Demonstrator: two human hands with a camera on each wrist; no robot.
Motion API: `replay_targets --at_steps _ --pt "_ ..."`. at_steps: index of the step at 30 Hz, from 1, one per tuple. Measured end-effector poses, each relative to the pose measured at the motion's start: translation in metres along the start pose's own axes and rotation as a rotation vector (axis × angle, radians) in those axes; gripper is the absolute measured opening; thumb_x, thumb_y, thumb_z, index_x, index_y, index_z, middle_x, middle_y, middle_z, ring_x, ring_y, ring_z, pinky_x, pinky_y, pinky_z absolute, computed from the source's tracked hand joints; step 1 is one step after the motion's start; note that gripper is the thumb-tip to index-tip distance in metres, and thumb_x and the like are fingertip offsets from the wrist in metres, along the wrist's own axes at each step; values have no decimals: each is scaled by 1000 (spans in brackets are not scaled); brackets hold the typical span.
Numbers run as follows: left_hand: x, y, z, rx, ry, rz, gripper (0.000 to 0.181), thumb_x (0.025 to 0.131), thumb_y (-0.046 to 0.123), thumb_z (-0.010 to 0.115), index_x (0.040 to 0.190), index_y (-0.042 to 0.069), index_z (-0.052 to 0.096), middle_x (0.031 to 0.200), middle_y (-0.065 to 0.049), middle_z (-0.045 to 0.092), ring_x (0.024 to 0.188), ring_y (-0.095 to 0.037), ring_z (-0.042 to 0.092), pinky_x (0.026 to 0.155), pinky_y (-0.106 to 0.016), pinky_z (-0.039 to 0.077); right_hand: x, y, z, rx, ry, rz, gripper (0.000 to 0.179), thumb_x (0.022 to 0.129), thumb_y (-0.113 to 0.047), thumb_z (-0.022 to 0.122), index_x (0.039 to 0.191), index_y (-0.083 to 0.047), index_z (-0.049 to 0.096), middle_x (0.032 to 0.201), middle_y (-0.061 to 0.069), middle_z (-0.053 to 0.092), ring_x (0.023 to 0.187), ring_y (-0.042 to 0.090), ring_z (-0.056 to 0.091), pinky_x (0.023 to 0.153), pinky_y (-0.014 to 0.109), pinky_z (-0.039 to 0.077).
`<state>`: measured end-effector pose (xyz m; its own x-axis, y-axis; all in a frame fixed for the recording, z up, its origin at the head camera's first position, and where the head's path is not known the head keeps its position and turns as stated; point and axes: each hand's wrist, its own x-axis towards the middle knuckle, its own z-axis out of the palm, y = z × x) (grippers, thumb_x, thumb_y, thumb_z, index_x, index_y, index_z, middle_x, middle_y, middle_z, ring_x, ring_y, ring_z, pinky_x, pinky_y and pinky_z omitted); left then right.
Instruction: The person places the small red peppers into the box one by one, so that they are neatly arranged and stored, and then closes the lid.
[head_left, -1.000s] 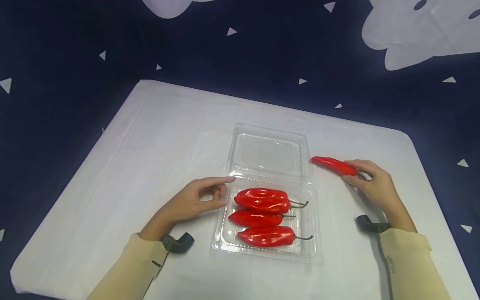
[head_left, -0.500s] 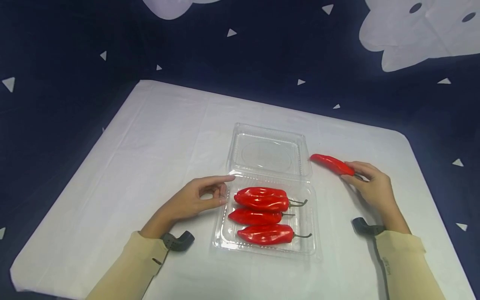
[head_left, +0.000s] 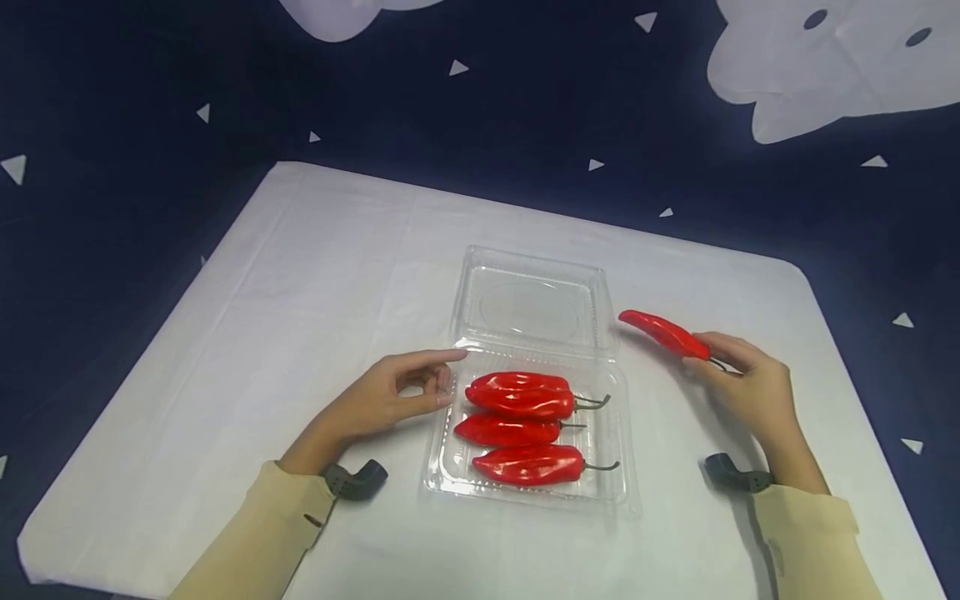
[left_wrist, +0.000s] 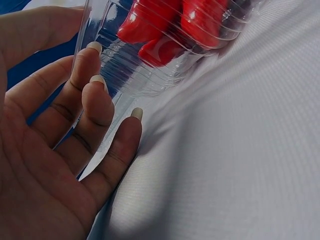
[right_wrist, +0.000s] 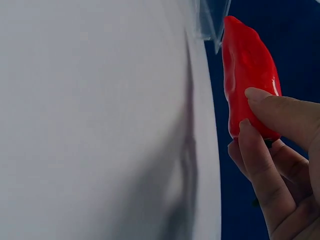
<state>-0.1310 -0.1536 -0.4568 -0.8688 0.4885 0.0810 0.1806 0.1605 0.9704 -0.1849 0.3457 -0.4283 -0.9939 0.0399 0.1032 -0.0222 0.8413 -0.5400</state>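
Several glossy red chili peppers [head_left: 528, 465] with thin stems lie side by side in the base of a clear plastic clamshell box [head_left: 611, 433]. My left hand [head_left: 401, 392] rests at the box's left edge, index finger at the hinge corner and thumb on the rim. In the left wrist view its other fingers [left_wrist: 97, 105] are slightly bent beside the clear wall. To the right of the box, my right hand [head_left: 750, 383] pinches another red chili pepper [right_wrist: 250, 70] by its stem end between thumb and fingers. That pepper's tip points left toward the box, and it appears raised off the table.
The box's lid [head_left: 528, 304] lies folded back on the far side of the base. A white cloth [head_left: 322, 275] covers the table. Behind the far edge hangs a dark blue backdrop [head_left: 450, 125] with white triangles and cloud shapes.
My right hand has shifted slightly nearer to me, and the held pepper's stem end has dropped toward the near side. The left hand stays on the box edge.
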Motion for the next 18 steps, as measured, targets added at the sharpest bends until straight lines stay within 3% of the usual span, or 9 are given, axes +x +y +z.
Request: replay_targets --at_steps 3,9,15,18 --pt "0 1 0 0 -1 3 56 93 14 75 146 11 57 103 1 65 99 -22 61 93 -32 55 -9 -7 -2 19 11 -9 46 85 -32 85 128 -20 72 128 6 68 113 8 58 85 6 46" --pt "-1 1 -1 14 -1 9 56 93 13 74 147 11 56 103 1 64 100 -22 61 96 -33 54 -28 -24 -6 74 27 -26 45 86 -23 85 129 -18 72 126 7 69 110 21 66 80 4 44" --pt "-1 3 -1 21 -3 8 56 93 13 74 146 10 56 102 0 64 101 -22 61 98 -33 53 -42 -40 -11 120 38 -80 44 85 -19 86 128 -17 73 124 9 69 99 -12 59 78 6 48" --pt "0 3 0 23 -3 9 56 93 13 74 146 9 56 102 0 64 101 -21 61 98 -33 53 -47 -48 -13 125 39 -140 43 85 -16 86 126 -16 73 122 10 69 98 -13 59 76 6 49"
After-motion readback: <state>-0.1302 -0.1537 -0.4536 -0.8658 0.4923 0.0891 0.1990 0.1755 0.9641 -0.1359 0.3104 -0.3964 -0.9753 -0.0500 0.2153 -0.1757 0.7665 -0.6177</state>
